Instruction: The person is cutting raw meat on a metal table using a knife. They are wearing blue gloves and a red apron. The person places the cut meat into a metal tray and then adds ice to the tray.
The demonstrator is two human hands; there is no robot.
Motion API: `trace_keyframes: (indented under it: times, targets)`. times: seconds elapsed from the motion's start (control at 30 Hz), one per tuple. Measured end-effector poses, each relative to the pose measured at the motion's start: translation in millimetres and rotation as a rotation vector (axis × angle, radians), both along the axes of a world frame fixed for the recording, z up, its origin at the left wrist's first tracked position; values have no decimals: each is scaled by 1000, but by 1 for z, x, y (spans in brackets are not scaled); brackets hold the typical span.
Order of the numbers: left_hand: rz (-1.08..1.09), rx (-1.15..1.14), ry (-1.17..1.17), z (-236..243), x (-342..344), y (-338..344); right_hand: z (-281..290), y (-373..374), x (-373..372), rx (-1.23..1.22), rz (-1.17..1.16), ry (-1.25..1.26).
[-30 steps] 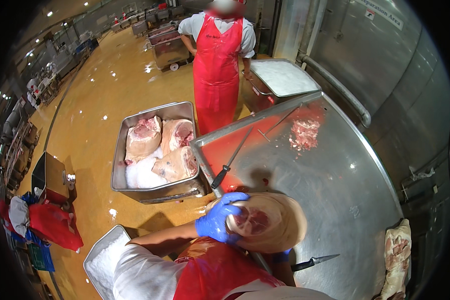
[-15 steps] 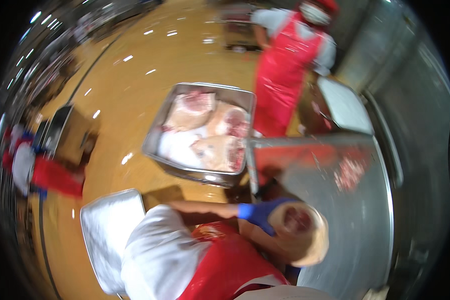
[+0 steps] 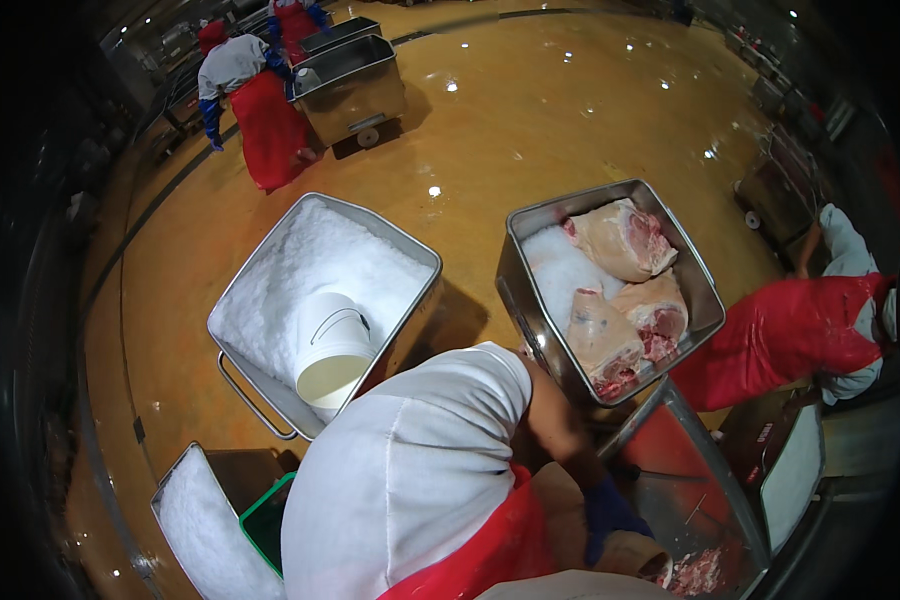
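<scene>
My left hand (image 3: 612, 512), in a blue glove, is closed round a pork leg (image 3: 632, 552) close against my red apron (image 3: 500, 540). The leg has pale skin, and its cut end tilts toward the steel table (image 3: 705, 480). My sleeve and body cover part of it. My right hand does not show. Small meat scraps (image 3: 698, 572) lie on the table beside the leg's cut end. Past my arm, a steel bin (image 3: 511, 270) holds three more pork legs (image 3: 625, 240) on white salt-like grains.
On my left stands a steel bin (image 3: 232, 290) of white grains with a white bucket (image 3: 335, 345) tipped in it. Nearer are another white-filled container (image 3: 210, 530) and a green-rimmed tub (image 3: 265, 520). A co-worker in a red apron (image 3: 790, 330) bends at right; others stand by wheeled carts (image 3: 355, 95).
My view has swung left, bringing the bin with the bucket into sight. The pork leg, still under my left hand, now sits lower in the picture, partly hidden by my body.
</scene>
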State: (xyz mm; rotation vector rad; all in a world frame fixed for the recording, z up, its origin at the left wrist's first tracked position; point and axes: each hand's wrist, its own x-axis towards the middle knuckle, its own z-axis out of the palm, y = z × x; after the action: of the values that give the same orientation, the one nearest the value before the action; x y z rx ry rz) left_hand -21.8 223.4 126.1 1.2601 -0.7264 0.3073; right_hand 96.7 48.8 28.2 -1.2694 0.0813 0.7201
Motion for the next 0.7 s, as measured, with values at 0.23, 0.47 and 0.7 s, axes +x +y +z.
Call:
trace_keyframes:
  times: [0.23, 0.47, 0.7]
  targets:
    - [286, -23, 158, 2, -43, 4, 3, -54, -2, 115, -115, -2]
    - [236, 29, 422, -8, -84, 41, 23, -126, -62, 171, -326, -37]
    - [293, -46, 533, -38, -137, 113, 86, -62, -90, 284, -194, -200]
